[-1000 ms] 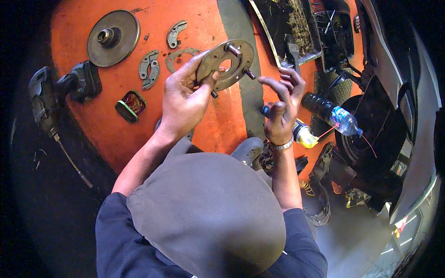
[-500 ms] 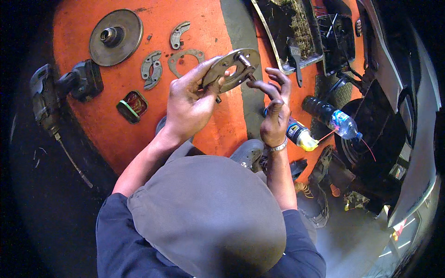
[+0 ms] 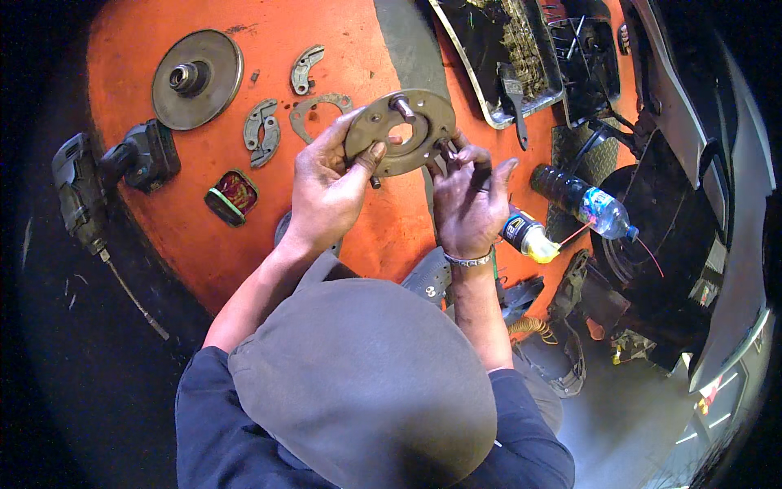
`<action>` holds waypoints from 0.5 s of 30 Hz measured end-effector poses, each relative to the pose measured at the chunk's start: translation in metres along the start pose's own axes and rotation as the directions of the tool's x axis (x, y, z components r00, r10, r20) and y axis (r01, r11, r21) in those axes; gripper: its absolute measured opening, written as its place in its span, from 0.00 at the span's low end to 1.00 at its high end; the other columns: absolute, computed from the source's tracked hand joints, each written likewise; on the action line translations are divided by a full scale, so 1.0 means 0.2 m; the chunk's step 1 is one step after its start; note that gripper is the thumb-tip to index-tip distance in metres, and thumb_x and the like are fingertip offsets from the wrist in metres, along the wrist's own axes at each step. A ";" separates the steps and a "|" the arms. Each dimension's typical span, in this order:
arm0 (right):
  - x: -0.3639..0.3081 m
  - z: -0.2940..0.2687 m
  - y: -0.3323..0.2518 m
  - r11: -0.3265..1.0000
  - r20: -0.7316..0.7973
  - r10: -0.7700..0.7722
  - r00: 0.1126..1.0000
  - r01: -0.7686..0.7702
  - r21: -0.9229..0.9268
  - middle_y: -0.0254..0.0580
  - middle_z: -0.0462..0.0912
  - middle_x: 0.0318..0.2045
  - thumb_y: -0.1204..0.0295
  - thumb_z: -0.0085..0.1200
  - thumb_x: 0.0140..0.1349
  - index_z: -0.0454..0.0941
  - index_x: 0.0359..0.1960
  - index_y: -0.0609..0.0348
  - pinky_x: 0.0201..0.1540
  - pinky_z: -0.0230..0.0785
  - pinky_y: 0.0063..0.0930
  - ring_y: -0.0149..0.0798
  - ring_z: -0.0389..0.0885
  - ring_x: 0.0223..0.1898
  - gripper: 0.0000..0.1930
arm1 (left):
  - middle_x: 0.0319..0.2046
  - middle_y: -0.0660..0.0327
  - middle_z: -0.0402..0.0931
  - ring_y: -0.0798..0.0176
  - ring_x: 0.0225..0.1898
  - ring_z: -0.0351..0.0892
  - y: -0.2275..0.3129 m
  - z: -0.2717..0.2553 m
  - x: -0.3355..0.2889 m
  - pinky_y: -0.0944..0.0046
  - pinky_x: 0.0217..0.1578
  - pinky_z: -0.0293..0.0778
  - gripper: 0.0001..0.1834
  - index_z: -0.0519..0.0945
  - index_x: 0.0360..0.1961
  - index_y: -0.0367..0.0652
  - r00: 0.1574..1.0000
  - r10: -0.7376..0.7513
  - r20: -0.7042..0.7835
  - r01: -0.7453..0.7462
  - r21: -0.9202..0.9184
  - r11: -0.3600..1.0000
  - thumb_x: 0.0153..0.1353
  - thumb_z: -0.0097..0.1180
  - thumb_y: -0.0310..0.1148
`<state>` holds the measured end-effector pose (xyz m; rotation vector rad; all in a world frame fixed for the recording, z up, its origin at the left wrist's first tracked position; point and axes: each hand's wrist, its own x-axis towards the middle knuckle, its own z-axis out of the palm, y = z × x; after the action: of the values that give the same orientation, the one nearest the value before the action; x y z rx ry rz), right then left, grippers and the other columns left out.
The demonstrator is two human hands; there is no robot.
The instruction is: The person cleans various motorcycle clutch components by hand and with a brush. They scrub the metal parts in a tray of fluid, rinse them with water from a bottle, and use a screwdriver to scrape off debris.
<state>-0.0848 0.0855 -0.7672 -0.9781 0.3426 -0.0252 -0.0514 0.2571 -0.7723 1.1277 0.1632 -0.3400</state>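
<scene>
The left hand (image 3: 330,191) is grasping the round metal clutch plate (image 3: 371,129) between thumb and fingers, above the orange floor (image 3: 395,224), while the right hand (image 3: 470,200) has its fingers bent at the plate's right-side pin (image 3: 443,145), thumb apart, and whether they grip this pin I cannot tell.

Past the plate (image 3: 419,129), at upper centre, a lane of floor opens between gasket (image 3: 300,112) and tray (image 3: 462,68). The can (image 3: 521,228) and bottle (image 3: 582,200) block the way right of the right hand (image 3: 468,205); the brush (image 3: 515,96) stands above. Between tin (image 3: 232,198) and left hand (image 3: 328,193) there is passage; upper left, disc (image 3: 213,80) and clutch shoes (image 3: 261,133) narrow it.
</scene>
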 end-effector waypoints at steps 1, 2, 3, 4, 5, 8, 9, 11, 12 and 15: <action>0.00 0.02 -0.01 0.998 -0.041 0.019 0.999 -0.016 0.065 0.46 0.71 0.56 0.45 0.25 0.75 0.78 0.44 0.58 0.65 0.54 0.40 0.42 0.67 0.61 0.32 | 0.47 0.60 0.80 0.72 0.45 0.79 0.00 -0.01 0.00 0.72 0.40 0.77 0.20 0.71 0.59 0.34 1.000 -0.024 -0.012 0.024 -0.015 1.000 0.66 0.52 0.19; 0.00 0.03 -0.02 0.991 -0.080 0.040 0.996 -0.030 0.129 0.45 0.72 0.54 0.45 0.25 0.75 0.78 0.44 0.58 0.65 0.54 0.39 0.42 0.67 0.60 0.32 | 0.47 0.60 0.80 0.72 0.45 0.79 0.00 -0.01 -0.01 0.72 0.41 0.77 0.20 0.70 0.60 0.34 0.999 -0.049 -0.023 0.048 -0.030 0.998 0.66 0.52 0.19; -0.01 0.00 0.00 0.997 -0.085 0.042 0.995 -0.037 0.064 0.45 0.73 0.56 0.45 0.25 0.75 0.75 0.51 0.60 0.65 0.56 0.38 0.41 0.67 0.62 0.32 | 0.47 0.60 0.80 0.72 0.45 0.79 -0.01 -0.01 -0.01 0.72 0.41 0.77 0.20 0.70 0.60 0.34 0.998 -0.050 -0.024 0.049 -0.031 0.998 0.66 0.52 0.19; -0.01 0.02 0.00 0.997 -0.085 0.038 0.996 -0.033 0.063 0.45 0.73 0.56 0.45 0.25 0.75 0.75 0.51 0.60 0.65 0.56 0.38 0.41 0.67 0.62 0.32 | 0.48 0.60 0.79 0.72 0.45 0.79 -0.01 0.01 -0.01 0.72 0.41 0.77 0.21 0.70 0.60 0.35 0.993 -0.108 -0.045 0.104 -0.073 0.992 0.67 0.52 0.20; -0.03 0.05 0.02 0.988 -0.085 -0.050 0.995 0.037 -0.153 0.45 0.72 0.59 0.45 0.25 0.75 0.72 0.56 0.61 0.64 0.56 0.38 0.41 0.66 0.63 0.32 | 0.48 0.61 0.79 0.72 0.46 0.79 0.00 0.02 0.00 0.71 0.41 0.77 0.21 0.69 0.61 0.36 0.984 -0.166 -0.062 0.158 -0.117 0.980 0.67 0.52 0.21; -0.07 0.05 0.08 0.842 -0.006 -0.166 0.986 0.139 -0.522 0.45 0.62 0.69 0.44 0.24 0.74 0.57 0.70 0.60 0.66 0.55 0.38 0.41 0.60 0.69 0.35 | 0.48 0.61 0.78 0.72 0.46 0.79 0.00 0.05 0.02 0.71 0.40 0.77 0.21 0.68 0.61 0.36 0.976 -0.187 -0.108 0.163 -0.196 0.967 0.67 0.52 0.21; -0.09 0.07 0.12 0.857 -0.042 -0.203 0.978 0.157 -0.491 0.44 0.61 0.69 0.44 0.24 0.74 0.56 0.70 0.62 0.68 0.51 0.39 0.40 0.59 0.69 0.37 | 0.48 0.61 0.78 0.72 0.46 0.79 0.00 0.06 0.02 0.71 0.40 0.77 0.21 0.68 0.61 0.36 0.977 -0.185 -0.105 0.162 -0.198 0.967 0.67 0.52 0.21; -0.11 0.15 0.12 0.862 -0.048 -0.237 0.970 0.187 -0.471 0.43 0.59 0.71 0.43 0.26 0.73 0.56 0.71 0.62 0.70 0.48 0.38 0.39 0.57 0.70 0.38 | 0.49 0.61 0.78 0.71 0.47 0.79 0.00 0.06 0.02 0.71 0.40 0.77 0.21 0.68 0.61 0.35 0.980 -0.135 -0.143 0.102 -0.220 0.970 0.67 0.52 0.20; -0.12 0.18 0.12 0.863 -0.051 -0.257 0.965 0.205 -0.462 0.43 0.58 0.71 0.42 0.26 0.72 0.55 0.71 0.62 0.71 0.46 0.38 0.38 0.56 0.70 0.38 | 0.49 0.61 0.78 0.71 0.47 0.79 -0.02 0.06 0.01 0.71 0.40 0.77 0.21 0.68 0.61 0.35 0.981 -0.134 -0.143 0.100 -0.220 0.970 0.67 0.52 0.20; -0.12 0.24 0.03 0.966 -0.105 0.142 0.984 -0.114 0.232 0.43 0.58 0.71 0.42 0.28 0.72 0.61 0.69 0.63 0.70 0.49 0.40 0.41 0.57 0.70 0.38 | 0.50 0.60 0.78 0.70 0.49 0.78 -0.08 0.05 -0.02 0.71 0.43 0.77 0.21 0.68 0.60 0.34 0.989 0.003 -0.148 -0.015 -0.079 0.997 0.67 0.52 0.20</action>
<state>-0.0935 0.1320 -0.7415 -0.7295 0.5036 -0.0052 -0.0604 0.2421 -0.7798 1.0737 0.3002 -0.2395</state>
